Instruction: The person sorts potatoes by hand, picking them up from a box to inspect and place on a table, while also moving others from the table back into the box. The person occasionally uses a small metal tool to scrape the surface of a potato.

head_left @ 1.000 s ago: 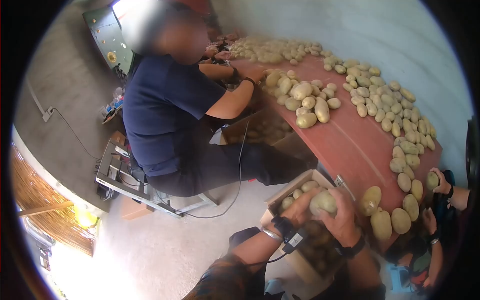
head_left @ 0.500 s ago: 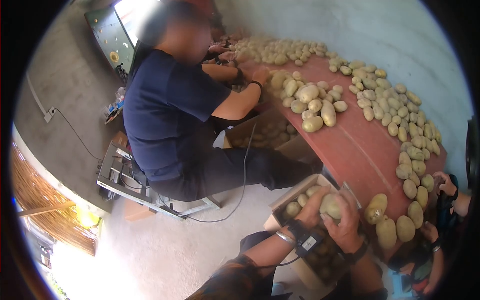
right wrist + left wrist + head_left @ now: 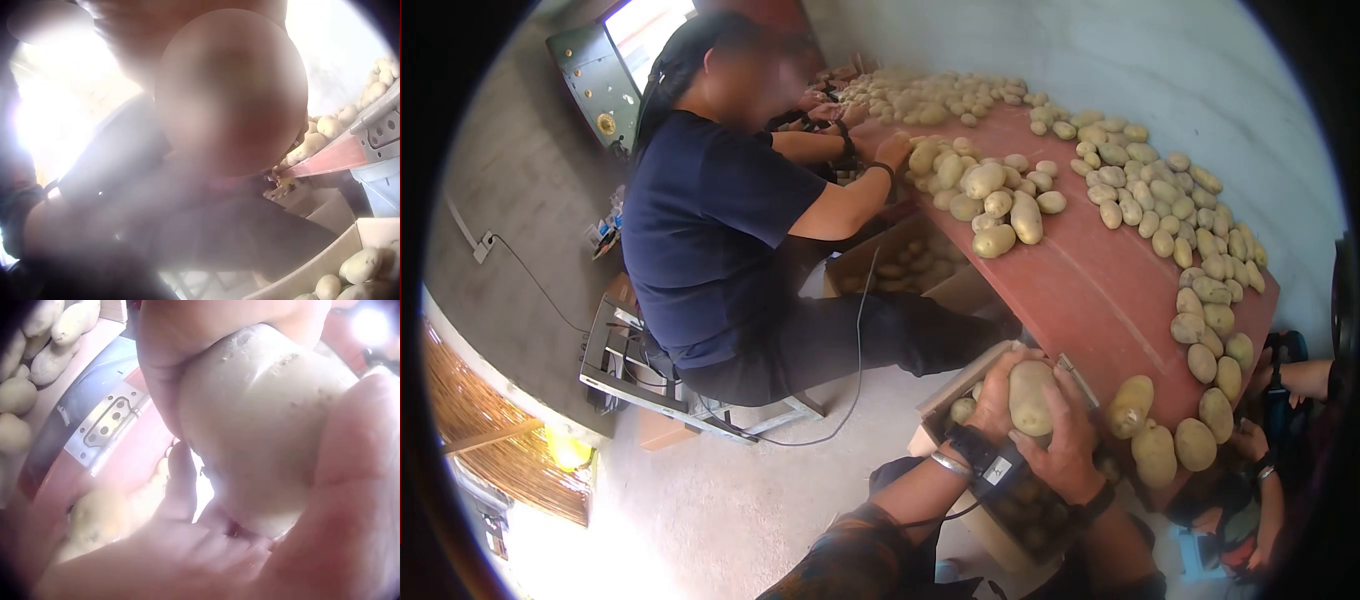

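Observation:
A large pale potato (image 3: 1031, 398) is held between both hands above a box of potatoes. In the head view, my left hand (image 3: 998, 393) grips its left side, and my right hand (image 3: 1067, 445) grips its right side with fingers and thumb spread around it. Close up in the left wrist view, the potato (image 3: 269, 431) shows small dark marks, with fingers above and below. In the right wrist view a blurred patch hides the hold. The cardboard box (image 3: 928, 440) below the hands contains many potatoes, partly covered by my arms.
The red table (image 3: 1100, 290) bears a heap of potatoes (image 3: 990, 190) and a long band of them along the wall. Several large ones lie near its close end by a metal hinge (image 3: 106, 428). A seated person (image 3: 710, 210) works at the left; another person's arms (image 3: 1275, 510) reach in at right.
The held potato has been turned between my hands and now stands more upright, with more of its surface showing. The head view has shifted slightly; the seated person's head has moved a little.

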The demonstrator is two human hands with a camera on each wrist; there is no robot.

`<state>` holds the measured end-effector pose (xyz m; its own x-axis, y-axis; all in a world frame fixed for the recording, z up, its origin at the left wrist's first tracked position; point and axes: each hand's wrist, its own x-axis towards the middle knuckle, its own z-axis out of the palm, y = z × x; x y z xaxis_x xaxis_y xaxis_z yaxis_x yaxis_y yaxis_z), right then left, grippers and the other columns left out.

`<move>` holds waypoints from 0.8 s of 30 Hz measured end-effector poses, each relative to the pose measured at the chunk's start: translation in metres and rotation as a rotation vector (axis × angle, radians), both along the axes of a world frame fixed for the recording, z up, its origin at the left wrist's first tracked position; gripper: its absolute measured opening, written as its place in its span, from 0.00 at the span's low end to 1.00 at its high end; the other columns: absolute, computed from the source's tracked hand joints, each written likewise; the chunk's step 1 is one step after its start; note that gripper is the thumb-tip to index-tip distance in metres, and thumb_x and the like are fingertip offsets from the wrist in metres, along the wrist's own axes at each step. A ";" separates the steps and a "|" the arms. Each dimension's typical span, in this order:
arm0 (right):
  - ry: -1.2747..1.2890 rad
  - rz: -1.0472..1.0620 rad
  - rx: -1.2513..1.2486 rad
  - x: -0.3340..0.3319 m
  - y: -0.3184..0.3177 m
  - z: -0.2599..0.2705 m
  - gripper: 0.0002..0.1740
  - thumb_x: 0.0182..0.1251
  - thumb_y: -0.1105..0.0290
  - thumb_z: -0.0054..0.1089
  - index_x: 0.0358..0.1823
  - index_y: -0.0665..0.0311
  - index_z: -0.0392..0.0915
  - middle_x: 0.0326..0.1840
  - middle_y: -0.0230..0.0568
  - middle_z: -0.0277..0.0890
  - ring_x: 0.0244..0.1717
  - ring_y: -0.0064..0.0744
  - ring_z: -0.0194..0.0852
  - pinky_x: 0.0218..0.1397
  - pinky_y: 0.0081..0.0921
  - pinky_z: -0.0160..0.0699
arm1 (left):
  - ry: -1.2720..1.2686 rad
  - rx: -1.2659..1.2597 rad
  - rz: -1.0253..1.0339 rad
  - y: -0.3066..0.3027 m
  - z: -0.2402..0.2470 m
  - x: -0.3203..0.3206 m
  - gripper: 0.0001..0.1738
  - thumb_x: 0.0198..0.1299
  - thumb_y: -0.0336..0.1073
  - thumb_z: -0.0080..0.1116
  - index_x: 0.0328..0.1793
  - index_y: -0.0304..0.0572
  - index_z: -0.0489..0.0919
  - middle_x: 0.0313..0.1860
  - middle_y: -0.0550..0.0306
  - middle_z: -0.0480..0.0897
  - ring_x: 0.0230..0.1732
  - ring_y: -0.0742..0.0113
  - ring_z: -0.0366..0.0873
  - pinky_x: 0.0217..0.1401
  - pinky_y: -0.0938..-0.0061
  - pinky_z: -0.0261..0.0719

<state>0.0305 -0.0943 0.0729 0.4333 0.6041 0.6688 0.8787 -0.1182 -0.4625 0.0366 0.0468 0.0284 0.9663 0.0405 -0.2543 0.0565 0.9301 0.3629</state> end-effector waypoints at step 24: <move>0.009 -0.073 -0.057 0.005 -0.009 -0.001 0.38 0.52 0.64 0.64 0.62 0.68 0.55 0.62 0.63 0.56 0.60 0.61 0.58 0.61 0.46 0.61 | 0.097 -0.003 0.005 -0.017 0.004 0.002 0.21 0.59 0.52 0.48 0.40 0.40 0.76 0.37 0.51 0.79 0.38 0.58 0.78 0.44 0.66 0.79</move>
